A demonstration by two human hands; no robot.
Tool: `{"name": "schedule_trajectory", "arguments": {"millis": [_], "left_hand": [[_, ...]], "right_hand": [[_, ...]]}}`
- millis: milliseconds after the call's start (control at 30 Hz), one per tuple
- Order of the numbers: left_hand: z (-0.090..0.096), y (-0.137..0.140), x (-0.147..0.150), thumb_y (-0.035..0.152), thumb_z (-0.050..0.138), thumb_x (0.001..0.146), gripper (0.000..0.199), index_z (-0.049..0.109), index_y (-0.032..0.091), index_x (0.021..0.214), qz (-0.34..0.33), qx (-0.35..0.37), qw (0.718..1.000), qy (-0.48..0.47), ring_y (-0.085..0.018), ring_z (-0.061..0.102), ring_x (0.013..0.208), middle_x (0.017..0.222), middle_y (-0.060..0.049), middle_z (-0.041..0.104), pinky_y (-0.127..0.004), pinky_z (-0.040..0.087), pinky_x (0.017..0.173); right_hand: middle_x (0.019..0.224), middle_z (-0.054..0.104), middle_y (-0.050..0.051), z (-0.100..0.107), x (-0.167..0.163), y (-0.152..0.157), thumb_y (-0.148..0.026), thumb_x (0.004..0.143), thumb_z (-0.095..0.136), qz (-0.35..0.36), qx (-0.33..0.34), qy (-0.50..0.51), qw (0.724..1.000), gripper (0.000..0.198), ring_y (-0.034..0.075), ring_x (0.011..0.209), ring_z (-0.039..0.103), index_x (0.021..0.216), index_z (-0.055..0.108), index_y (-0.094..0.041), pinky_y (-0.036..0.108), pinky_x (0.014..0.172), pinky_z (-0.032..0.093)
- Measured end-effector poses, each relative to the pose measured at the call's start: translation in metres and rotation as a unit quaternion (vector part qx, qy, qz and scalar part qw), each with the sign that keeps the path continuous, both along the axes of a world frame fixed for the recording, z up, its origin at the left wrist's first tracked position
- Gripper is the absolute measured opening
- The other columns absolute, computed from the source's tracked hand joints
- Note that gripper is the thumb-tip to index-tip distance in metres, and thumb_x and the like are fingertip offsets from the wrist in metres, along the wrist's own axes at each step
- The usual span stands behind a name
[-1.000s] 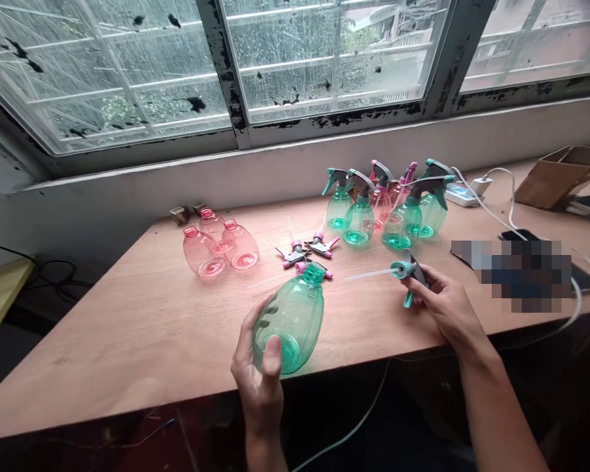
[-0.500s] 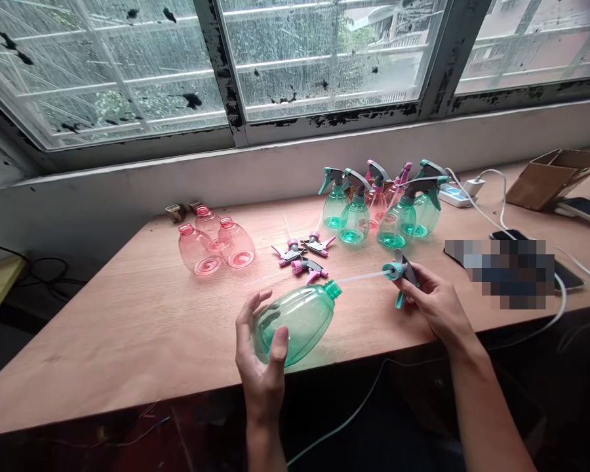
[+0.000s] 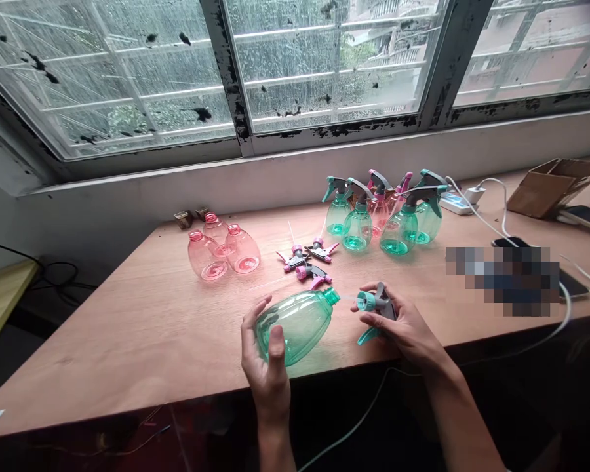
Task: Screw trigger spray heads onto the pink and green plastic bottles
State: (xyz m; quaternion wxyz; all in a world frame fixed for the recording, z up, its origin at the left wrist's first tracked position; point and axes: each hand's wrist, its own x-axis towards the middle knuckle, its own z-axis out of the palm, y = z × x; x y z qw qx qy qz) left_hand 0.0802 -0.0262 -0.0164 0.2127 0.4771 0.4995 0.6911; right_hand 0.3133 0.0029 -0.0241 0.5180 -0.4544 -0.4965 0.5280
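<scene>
My left hand (image 3: 268,357) is wrapped round a clear green bottle (image 3: 297,328), tilted so that its threaded neck points up and to the right. In my right hand (image 3: 406,324) is a grey and teal spray head (image 3: 373,303), its collar facing the bottle's neck. The thin tube of the spray head reaches the neck opening, and part of it appears to be inside. A short gap parts collar and neck. Behind the bottle lie several pink and grey spray heads (image 3: 311,272) with clear tubes.
Three pink bottles (image 3: 243,252) without heads stand at the left on the wooden table (image 3: 142,328). Several green and pink bottles with spray heads (image 3: 398,229) stand at the back right. Further right are a power strip (image 3: 457,202), white cables, a cardboard box (image 3: 541,190) and phones.
My right hand has brought the spray head left, towards the bottle, and more of the tube has gone into the neck. My left hand keeps its hold on the bottle.
</scene>
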Motion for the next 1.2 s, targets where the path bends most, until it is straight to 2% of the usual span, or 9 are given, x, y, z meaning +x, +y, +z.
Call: {"name": "schedule_trajectory", "arguments": {"millis": [100,200,333,500,767,867,1000,1100,1200], "left_hand": [[-0.001,-0.001,0.002,0.046,0.05,0.103,0.038,0.066,0.024,0.129,0.009,0.024,0.999,-0.019,-0.029,0.057,0.134,0.139,-0.01,0.066,-0.044,0.043,0.114],[0.0,-0.002,0.003,0.047,0.047,0.104,0.039,0.063,0.025,0.132,0.019,0.036,0.999,-0.032,-0.029,0.056,0.136,0.144,-0.01,0.063,-0.044,0.044,0.114],[0.005,-0.003,0.006,0.047,0.048,0.104,0.039,0.061,0.025,0.133,0.024,0.031,0.998,-0.045,-0.028,0.065,0.125,0.145,-0.011,0.062,-0.042,0.051,0.105],[0.005,-0.004,0.008,0.05,0.051,0.103,0.04,0.062,0.024,0.132,-0.008,0.041,0.999,-0.03,-0.027,0.068,0.117,0.142,-0.012,0.063,-0.042,0.053,0.103],[-0.008,-0.001,-0.014,0.063,0.067,0.089,0.067,0.061,0.025,0.144,-0.122,0.109,0.984,0.071,-0.038,0.058,0.134,0.145,-0.017,0.06,-0.053,0.046,0.113],[-0.005,-0.001,-0.013,0.066,0.052,0.097,0.066,0.057,0.027,0.149,-0.119,0.069,0.986,0.096,-0.036,0.05,0.144,0.154,-0.015,0.054,-0.051,0.04,0.119],[-0.004,0.0,-0.007,0.074,0.034,0.098,0.074,0.044,0.032,0.158,-0.103,-0.021,0.987,0.125,-0.032,0.045,0.147,0.156,-0.012,0.049,-0.049,0.035,0.123],[-0.005,0.002,-0.004,0.079,0.041,0.092,0.085,0.036,0.031,0.162,-0.077,-0.071,0.985,0.135,-0.031,0.049,0.141,0.146,-0.011,0.051,-0.047,0.04,0.119],[-0.006,0.004,-0.003,0.07,0.06,0.09,0.081,0.044,0.028,0.157,-0.073,-0.09,0.983,0.14,-0.03,0.051,0.139,0.142,-0.01,0.053,-0.043,0.041,0.117]], "right_hand": [[0.084,0.078,0.005,-0.006,-0.018,-0.002,-0.049,0.072,0.093,-0.049,-0.01,0.091,0.995,0.052,0.014,0.051,0.06,0.107,0.066,-0.022,0.023,0.042,0.044],[0.082,0.078,0.005,-0.01,-0.027,-0.003,-0.048,0.072,0.093,-0.082,0.021,0.135,0.987,0.048,0.02,0.065,0.07,0.104,0.068,-0.022,0.029,0.056,0.055],[0.078,0.078,0.005,-0.007,-0.029,-0.01,-0.046,0.076,0.091,-0.002,0.019,0.085,0.996,0.041,0.028,0.081,0.077,0.099,0.066,-0.022,0.036,0.073,0.061],[0.079,0.076,0.001,-0.002,-0.028,-0.016,-0.039,0.074,0.094,0.004,0.01,0.032,0.999,0.039,0.022,0.076,0.075,0.096,0.065,-0.024,0.029,0.068,0.059],[0.097,0.078,0.003,-0.004,-0.029,-0.018,-0.034,0.072,0.095,-0.012,0.042,0.1,0.994,0.045,0.02,0.069,0.077,0.113,0.076,-0.027,0.032,0.069,0.065],[0.081,0.078,0.001,-0.008,-0.027,-0.016,-0.031,0.074,0.095,-0.003,0.05,0.101,0.994,0.034,0.021,0.068,0.077,0.103,0.078,-0.025,0.032,0.07,0.065],[0.082,0.079,0.0,-0.013,-0.026,-0.012,-0.031,0.079,0.092,-0.007,0.064,0.121,0.991,0.031,0.018,0.065,0.077,0.105,0.077,-0.025,0.028,0.068,0.065],[0.086,0.08,0.001,-0.014,-0.028,-0.011,-0.032,0.078,0.093,-0.028,0.062,0.113,0.991,0.032,0.018,0.068,0.079,0.106,0.077,-0.023,0.027,0.069,0.066],[0.091,0.08,0.002,-0.013,-0.031,-0.012,-0.032,0.076,0.094,-0.06,0.078,0.113,0.989,0.034,0.018,0.07,0.079,0.104,0.077,-0.023,0.028,0.07,0.067]]}}
